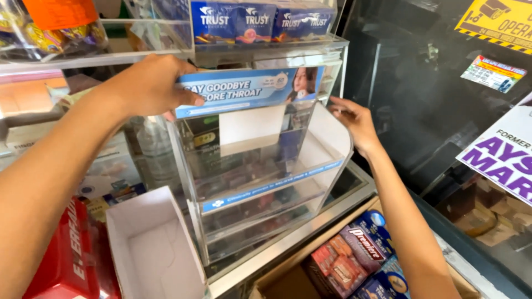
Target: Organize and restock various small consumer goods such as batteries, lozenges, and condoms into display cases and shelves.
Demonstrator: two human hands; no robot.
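Head view: a clear acrylic display stand (260,182) was seen at the centre of the frame, standing on a glass counter (354,188).
Left hand (152,86): was closed around the stand's upper left corner, thumb pressed on the blue header card (249,88).
Right hand (354,119): was laid against the stand's upper right edge, fingers (339,108) pinching the acrylic side.
Stand shelves: were seen empty, tiered, with a blue strip along the front.
White open box (152,249): was set at lower left, just beside the stand.
Carton of packets (354,260): was placed at bottom centre, below the counter edge.
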